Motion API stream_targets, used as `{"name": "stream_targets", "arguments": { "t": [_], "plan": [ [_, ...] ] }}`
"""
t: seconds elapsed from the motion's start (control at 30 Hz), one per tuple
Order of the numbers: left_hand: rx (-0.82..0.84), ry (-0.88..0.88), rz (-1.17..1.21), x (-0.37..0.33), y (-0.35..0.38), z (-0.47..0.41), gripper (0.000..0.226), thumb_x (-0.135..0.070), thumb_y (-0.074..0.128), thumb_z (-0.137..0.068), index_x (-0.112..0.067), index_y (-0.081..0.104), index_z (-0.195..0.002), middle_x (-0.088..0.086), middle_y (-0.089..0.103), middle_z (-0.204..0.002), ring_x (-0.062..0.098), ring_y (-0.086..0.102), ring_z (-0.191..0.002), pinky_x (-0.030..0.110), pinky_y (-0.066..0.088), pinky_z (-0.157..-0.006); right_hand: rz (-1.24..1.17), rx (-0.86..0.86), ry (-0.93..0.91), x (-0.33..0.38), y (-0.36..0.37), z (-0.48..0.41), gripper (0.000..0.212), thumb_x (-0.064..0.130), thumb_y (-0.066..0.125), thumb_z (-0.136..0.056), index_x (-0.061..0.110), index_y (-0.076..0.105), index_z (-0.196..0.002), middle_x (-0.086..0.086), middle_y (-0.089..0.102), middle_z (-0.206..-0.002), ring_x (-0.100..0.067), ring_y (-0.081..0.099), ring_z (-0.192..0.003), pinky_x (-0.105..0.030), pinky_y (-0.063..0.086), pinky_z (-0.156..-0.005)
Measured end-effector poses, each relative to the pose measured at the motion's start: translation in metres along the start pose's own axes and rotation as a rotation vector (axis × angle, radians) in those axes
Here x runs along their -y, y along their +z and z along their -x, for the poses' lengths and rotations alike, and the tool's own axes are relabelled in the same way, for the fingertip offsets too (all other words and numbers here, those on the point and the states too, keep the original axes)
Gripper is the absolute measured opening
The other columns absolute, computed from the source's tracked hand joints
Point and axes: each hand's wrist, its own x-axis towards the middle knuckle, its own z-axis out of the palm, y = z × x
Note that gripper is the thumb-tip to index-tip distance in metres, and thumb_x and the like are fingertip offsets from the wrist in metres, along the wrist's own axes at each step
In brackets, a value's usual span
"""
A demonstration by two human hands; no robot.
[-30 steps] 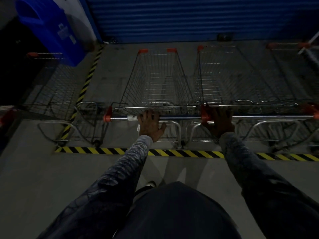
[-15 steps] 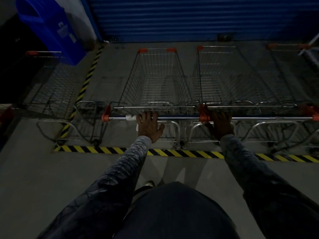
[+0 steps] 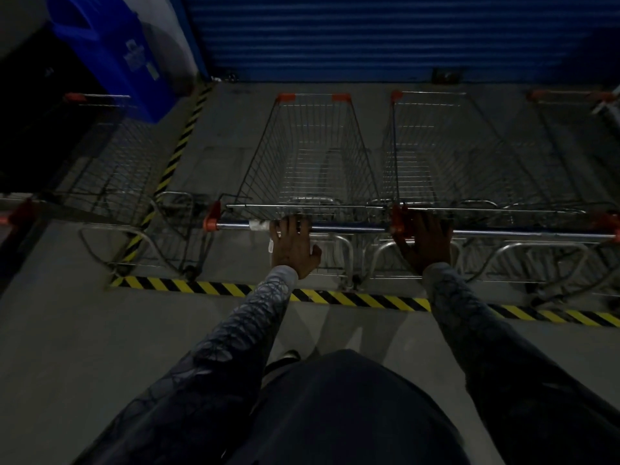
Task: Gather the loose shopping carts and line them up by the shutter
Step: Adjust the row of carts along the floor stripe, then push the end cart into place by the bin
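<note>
A dim wire cart (image 3: 100,156) stands far left below a blue plastic bin (image 3: 110,52). The left hand (image 3: 292,246) curls over the steel handle bar (image 3: 349,228) of a silver wire shopping cart (image 3: 312,156) with orange corners. The right hand (image 3: 424,243), in shadow, seems to grip the bar of the neighbouring wire cart (image 3: 446,156). Both carts face the blue ribbed shutter (image 3: 369,35).

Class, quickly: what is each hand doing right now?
Left hand: closed on the centre cart's handle.
Right hand: closed on the neighbouring cart's handle.
</note>
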Motion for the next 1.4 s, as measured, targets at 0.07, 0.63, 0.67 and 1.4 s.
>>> {"name": "stream_targets", "arguments": {
  "t": [0.07,0.63,0.67,1.4],
  "plan": [
    [-0.093,0.003,0.087,-0.004,-0.006,0.004,0.072,-0.046,0.065,-0.067,-0.015,0.053,-0.131,0.009,0.052,-0.122,0.034,0.045,-0.115,0.056,0.028,-0.107,-0.015,-0.063,0.018,0.012,0.003,-0.003,0.055,0.055,0.049,-0.096,0.015,0.061,-0.132,-0.011,0.059,-0.130,-0.032,0.054,-0.119,-0.051,0.030,-0.105],
    [-0.180,-0.344,0.097,0.053,-0.016,0.089,0.068,-0.046,0.059,-0.065,-0.013,0.059,-0.125,0.013,0.056,-0.118,0.035,0.046,-0.110,0.048,0.031,-0.095,-0.282,0.048,-0.515,0.158,0.026,-0.004,0.029,0.014,0.062,-0.080,0.020,0.071,-0.108,-0.005,0.060,-0.137,-0.027,0.055,-0.121,-0.045,0.032,-0.097],
    [-0.150,-0.380,0.094,0.062,-0.017,0.100,0.071,-0.046,0.059,-0.065,-0.013,0.057,-0.128,0.014,0.055,-0.122,0.036,0.045,-0.112,0.049,0.032,-0.095,-0.306,0.052,-0.547,0.168,0.030,-0.001,0.029,0.013,0.062,-0.080,0.021,0.070,-0.107,-0.004,0.060,-0.138,-0.026,0.053,-0.121,-0.044,0.030,-0.099],
    [0.000,-0.832,0.089,0.313,-0.050,0.234,0.095,-0.065,0.038,-0.065,-0.019,0.043,-0.148,0.013,0.040,-0.152,0.036,0.033,-0.135,0.051,0.025,-0.106,-0.401,0.390,-0.506,0.446,0.121,0.029,0.043,0.010,0.068,-0.068,0.021,0.066,-0.109,-0.007,0.054,-0.145,-0.028,0.047,-0.131,-0.049,0.030,-0.100]
  ]
}}
